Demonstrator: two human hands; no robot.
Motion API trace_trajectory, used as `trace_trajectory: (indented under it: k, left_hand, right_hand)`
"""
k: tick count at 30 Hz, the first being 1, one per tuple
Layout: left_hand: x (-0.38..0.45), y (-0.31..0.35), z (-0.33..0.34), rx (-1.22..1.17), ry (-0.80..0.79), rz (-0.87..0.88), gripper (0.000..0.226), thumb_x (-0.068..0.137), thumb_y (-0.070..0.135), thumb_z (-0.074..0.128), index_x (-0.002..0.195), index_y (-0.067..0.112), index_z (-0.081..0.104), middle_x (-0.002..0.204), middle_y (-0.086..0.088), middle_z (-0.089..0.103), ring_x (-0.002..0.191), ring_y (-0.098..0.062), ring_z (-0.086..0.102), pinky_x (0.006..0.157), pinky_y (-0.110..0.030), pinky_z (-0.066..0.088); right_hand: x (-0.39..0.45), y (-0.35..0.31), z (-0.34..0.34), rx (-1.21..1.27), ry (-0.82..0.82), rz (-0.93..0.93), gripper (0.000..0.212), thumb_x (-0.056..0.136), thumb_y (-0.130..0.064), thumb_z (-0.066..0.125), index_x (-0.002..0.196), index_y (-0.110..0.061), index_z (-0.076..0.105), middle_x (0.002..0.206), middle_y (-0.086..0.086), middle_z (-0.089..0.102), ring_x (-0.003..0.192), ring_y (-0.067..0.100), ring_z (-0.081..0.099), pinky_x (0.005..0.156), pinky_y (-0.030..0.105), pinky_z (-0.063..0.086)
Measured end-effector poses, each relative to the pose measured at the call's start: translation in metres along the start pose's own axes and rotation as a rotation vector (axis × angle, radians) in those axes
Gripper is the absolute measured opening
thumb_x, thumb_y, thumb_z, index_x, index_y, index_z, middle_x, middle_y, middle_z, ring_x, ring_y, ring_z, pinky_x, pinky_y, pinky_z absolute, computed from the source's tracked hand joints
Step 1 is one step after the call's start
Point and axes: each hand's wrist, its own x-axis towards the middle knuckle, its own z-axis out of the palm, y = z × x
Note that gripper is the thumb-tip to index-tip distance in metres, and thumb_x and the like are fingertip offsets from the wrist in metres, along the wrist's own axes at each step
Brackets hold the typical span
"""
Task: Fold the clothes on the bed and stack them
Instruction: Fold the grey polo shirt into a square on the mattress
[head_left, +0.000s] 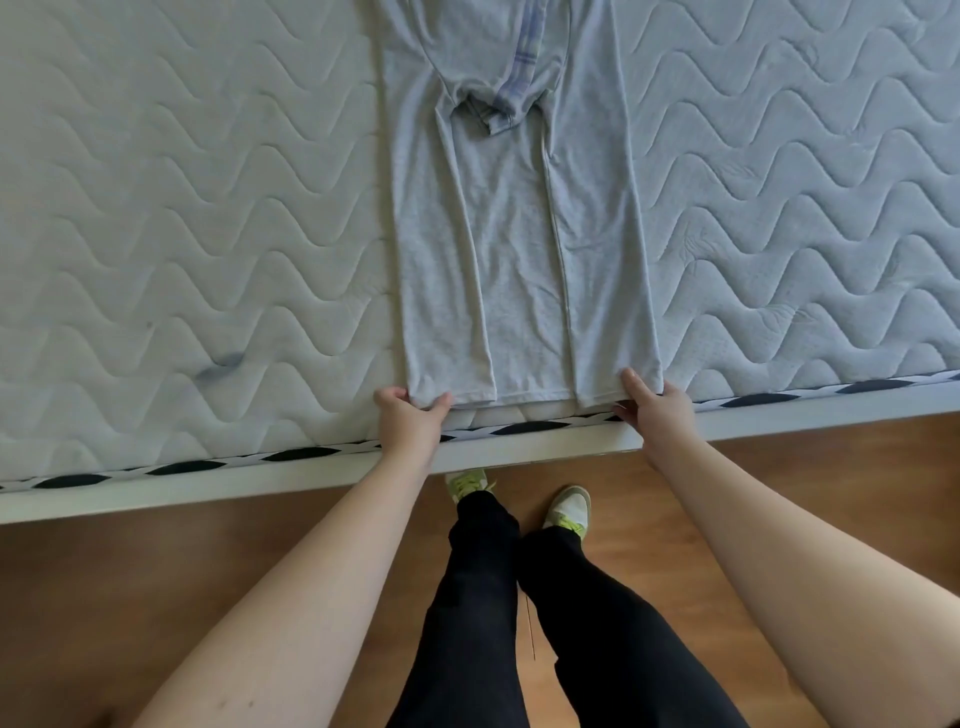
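The grey shirt (519, 249) lies flat on the mattress (182, 234), its sides folded inward into a long narrow strip, with a sleeve bearing blue stripes tucked near the top. Its hem sits at the near edge. My left hand (408, 418) pinches the left hem corner; my right hand (654, 405) pinches the right one. The knit is soft and lightly creased. The mattress is quilted in wavy lines, resting on a white frame (260, 475) above a wood floor (130, 597).

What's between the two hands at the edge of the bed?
In the head view, the grey T-shirt's bottom hem stretches between the left hand and right hand, each gripping a corner.
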Motion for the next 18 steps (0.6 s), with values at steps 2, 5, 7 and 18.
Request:
trace_trajectory:
  k: [2, 5, 7, 18]
  left_hand:
    - [-0.002, -0.006, 0.004, -0.059, -0.038, 0.003, 0.028, 0.088, 0.023, 0.071, 0.105, 0.007, 0.056, 0.096, -0.008, 0.068, 0.085, -0.027, 0.066, 0.082, -0.044, 0.056]
    - [-0.003, -0.013, 0.001, -0.186, -0.043, -0.024, 0.01, 0.089, 0.018, 0.068, 0.093, 0.015, 0.059, 0.086, -0.005, 0.069, 0.085, -0.028, 0.07, 0.084, -0.047, 0.057]
    - [-0.006, -0.018, -0.002, -0.231, -0.046, -0.016, 0.011, 0.089, 0.018, 0.068, 0.096, 0.016, 0.06, 0.091, -0.003, 0.069, 0.089, -0.027, 0.069, 0.083, -0.042, 0.057]
    - [-0.042, -0.03, -0.009, -0.579, 0.068, 0.005, 0.043, 0.089, 0.006, 0.067, 0.106, 0.036, 0.04, 0.088, -0.006, 0.066, 0.069, -0.017, 0.059, 0.075, -0.029, 0.049]
  right_hand:
    - [0.001, 0.0, -0.005, 0.015, 0.025, -0.012, 0.01, 0.087, -0.026, 0.073, 0.091, -0.018, 0.068, 0.095, 0.001, 0.071, 0.082, 0.013, 0.071, 0.064, 0.019, 0.056]
    - [0.001, -0.004, -0.014, 0.037, 0.035, -0.017, 0.018, 0.083, -0.028, 0.078, 0.093, -0.016, 0.069, 0.081, -0.004, 0.075, 0.071, 0.014, 0.074, 0.061, 0.018, 0.055]
    - [0.0, -0.006, -0.018, 0.023, 0.022, -0.02, 0.023, 0.081, -0.029, 0.078, 0.095, -0.015, 0.068, 0.079, -0.005, 0.075, 0.07, 0.013, 0.074, 0.06, 0.018, 0.056]
    - [-0.032, -0.004, -0.016, -0.085, 0.112, -0.139, 0.04, 0.088, -0.022, 0.067, 0.115, -0.031, 0.039, 0.089, -0.001, 0.057, 0.059, 0.01, 0.065, 0.056, 0.023, 0.051]
